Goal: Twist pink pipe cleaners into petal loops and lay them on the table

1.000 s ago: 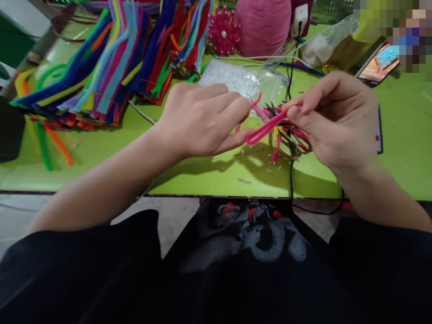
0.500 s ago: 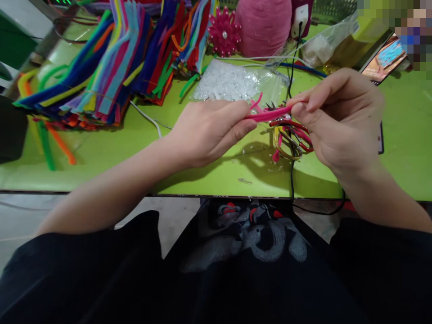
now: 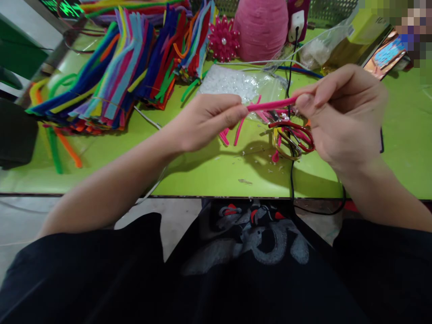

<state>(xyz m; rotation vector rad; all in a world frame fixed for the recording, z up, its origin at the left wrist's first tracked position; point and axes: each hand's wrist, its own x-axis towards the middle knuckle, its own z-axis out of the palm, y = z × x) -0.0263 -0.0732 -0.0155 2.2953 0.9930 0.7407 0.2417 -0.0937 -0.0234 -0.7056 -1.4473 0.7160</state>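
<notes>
A pink pipe cleaner [image 3: 272, 105] is stretched between my two hands above the green table. My left hand [image 3: 212, 119] pinches its left end between thumb and forefinger. At the other end, the thumb and forefinger of my right hand [image 3: 347, 112] are closed on it. Beneath lie scissors with red handles [image 3: 303, 137] and a tool with yellow handles [image 3: 286, 146], partly overlapping. Short cut pink pieces [image 3: 239, 130] rest just below my left hand. Behind my hands is a clear bag of white beads or pellets [image 3: 229, 83].
Bundles of coloured pipe cleaners [image 3: 114, 85] fill the back left of the green table [image 3: 209, 180]. A pink flower [image 3: 224, 38] stands by a large pink wrapped cone [image 3: 261, 29]. A black cable [image 3: 292, 180] runs over the front edge. A phone [image 3: 386, 54] leans at the back right.
My left hand has shifted slightly left and up, and its grip now sits at the end of the pipe cleaner. More pink pieces show below it. My right hand has barely moved.
</notes>
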